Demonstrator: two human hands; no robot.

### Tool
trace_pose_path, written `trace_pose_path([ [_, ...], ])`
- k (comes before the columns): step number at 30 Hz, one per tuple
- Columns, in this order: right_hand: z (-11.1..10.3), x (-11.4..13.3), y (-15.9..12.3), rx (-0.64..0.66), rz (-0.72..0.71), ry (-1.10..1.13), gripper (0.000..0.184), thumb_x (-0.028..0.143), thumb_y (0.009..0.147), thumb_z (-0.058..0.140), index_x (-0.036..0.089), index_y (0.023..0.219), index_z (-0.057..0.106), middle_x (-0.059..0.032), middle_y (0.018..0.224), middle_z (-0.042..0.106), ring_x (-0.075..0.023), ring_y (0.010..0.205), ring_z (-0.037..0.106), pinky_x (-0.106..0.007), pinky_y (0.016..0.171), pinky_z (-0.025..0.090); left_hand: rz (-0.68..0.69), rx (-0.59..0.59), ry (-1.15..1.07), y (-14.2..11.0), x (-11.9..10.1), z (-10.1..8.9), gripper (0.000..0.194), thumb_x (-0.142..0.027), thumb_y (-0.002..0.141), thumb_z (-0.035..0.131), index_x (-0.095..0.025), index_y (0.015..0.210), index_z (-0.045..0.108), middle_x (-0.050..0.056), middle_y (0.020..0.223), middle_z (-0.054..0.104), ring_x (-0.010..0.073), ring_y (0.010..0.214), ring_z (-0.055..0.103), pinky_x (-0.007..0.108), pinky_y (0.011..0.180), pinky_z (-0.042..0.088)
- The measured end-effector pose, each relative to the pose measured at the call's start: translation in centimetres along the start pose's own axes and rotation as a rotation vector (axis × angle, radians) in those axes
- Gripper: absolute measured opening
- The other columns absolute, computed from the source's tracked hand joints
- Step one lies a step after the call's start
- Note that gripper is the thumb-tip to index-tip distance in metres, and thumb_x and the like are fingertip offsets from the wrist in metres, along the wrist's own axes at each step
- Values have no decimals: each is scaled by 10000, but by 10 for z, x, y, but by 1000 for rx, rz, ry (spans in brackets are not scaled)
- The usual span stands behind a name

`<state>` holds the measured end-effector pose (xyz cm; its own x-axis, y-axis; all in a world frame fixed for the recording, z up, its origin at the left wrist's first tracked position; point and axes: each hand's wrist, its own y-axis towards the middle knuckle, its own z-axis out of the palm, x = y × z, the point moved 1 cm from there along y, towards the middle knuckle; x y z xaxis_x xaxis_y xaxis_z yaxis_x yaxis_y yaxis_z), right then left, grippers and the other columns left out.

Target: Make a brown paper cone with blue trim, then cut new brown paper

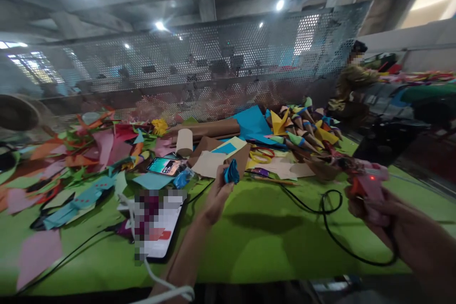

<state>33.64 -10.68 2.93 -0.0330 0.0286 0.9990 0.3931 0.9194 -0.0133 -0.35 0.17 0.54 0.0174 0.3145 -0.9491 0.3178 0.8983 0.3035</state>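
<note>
Right of the tablet [169,221], a blue paper piece [232,172], seemingly already shaped, is pinched by the left hand [218,195], apart from the pink glue gun [371,180] gripped farther right by the right hand [396,213], while beige paper [207,164] beyond is left flat.

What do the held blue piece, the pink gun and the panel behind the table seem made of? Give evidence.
Blue piece: probably paper or thin foam, perhaps faintly glossy, judging by its folds.
Pink gun: likely hard plastic, given its moulded-looking body; finish unclear.
Panel: apparently metal, dull grey, with rows of small holes.
</note>
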Motion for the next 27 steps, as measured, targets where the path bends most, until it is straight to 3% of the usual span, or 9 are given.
trace_pose_path([
  [2, 19, 9, -4, -29, 125, 147, 329, 312, 487, 800, 328, 797, 690, -49, 724, 709, -228, 583, 613, -335, 451, 481, -6, -3, 10, 0, -2, 0, 326, -346, 828, 498, -217, 1126, 461, 14, 872, 465, 178, 781, 406, 311, 769, 350],
  [4, 39, 18, -8, 99, 172, 161, 221, 347, 506, 836, 257, 627, 675, -64, 631, 677, -186, 532, 559, -316, 477, 482, -3, 4, 21, 0, -3, 1, 330, -350, 840, 489, -214, 1139, 453, 20, 883, 472, 182, 791, 410, 315, 778, 354],
  [6, 56, 24, -11, 240, 158, 128, 316, 437, 574, 840, 208, 519, 628, -67, 579, 650, -131, 487, 478, -272, 451, 425, 14, 23, 29, -1, -5, 1, 325, -341, 864, 472, -216, 1163, 446, 28, 914, 491, 185, 808, 418, 320, 794, 360],
  [9, 75, 28, -13, 353, 98, 44, 372, 520, 608, 832, 183, 635, 678, -51, 619, 662, -86, 476, 400, -226, 433, 344, 39, 40, 34, -2, -6, 2, 325, -331, 876, 466, -219, 1180, 446, 39, 970, 513, 190, 834, 429, 323, 805, 368],
  [13, 95, 30, -12, 405, 31, -123, 464, 607, 662, 764, 177, 829, 712, -60, 743, 687, -104, 539, 442, -231, 475, 358, 34, 39, 78, -3, -4, 2, 312, -309, 868, 472, -227, 1169, 456, 22, 921, 494, 184, 810, 412, 314, 779, 367],
  [20, 109, 26, -8, 443, -55, -289, 489, 651, 708, 693, 174, 813, 695, -14, 652, 577, -126, 563, 446, -240, 491, 342, 32, 65, 129, -3, -1, 1, 347, -315, 866, 461, -230, 1202, 441, 14, 990, 520, 186, 894, 447, 298, 833, 380],
  [27, 111, 32, -9, 467, -102, -376, 420, 608, 777, 661, 190, 809, 681, -24, 725, 627, -174, 659, 534, -256, 556, 393, 24, 69, 169, -4, -6, 1, 330, -310, 890, 455, -240, 1213, 449, 11, 1008, 528, 179, 869, 460, 284, 808, 395],
])
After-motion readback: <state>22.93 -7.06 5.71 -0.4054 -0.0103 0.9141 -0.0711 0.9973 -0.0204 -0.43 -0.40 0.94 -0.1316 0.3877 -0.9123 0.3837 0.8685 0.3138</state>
